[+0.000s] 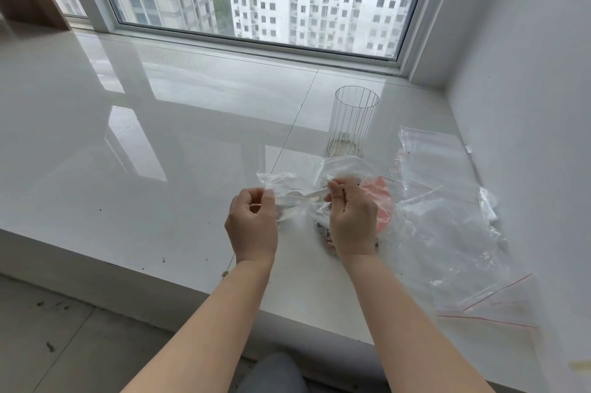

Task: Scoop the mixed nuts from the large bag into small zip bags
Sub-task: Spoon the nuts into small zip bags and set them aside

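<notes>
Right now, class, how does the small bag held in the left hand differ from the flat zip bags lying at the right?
The small bag is crumpled, lifted and pinched by the left hand, while the right hand holds a white spoon at its mouth. The flat zip bags lie spread, untouched, on the sill. Both are clear plastic.

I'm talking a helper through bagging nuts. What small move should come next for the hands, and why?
Probably tip the white plastic spoon into the small clear zip bag. The left hand pinches that bag's edge, the right hand grips the spoon's handle, and its bowl points at the bag's mouth. Whether the spoon is loaded is unclear.
</notes>
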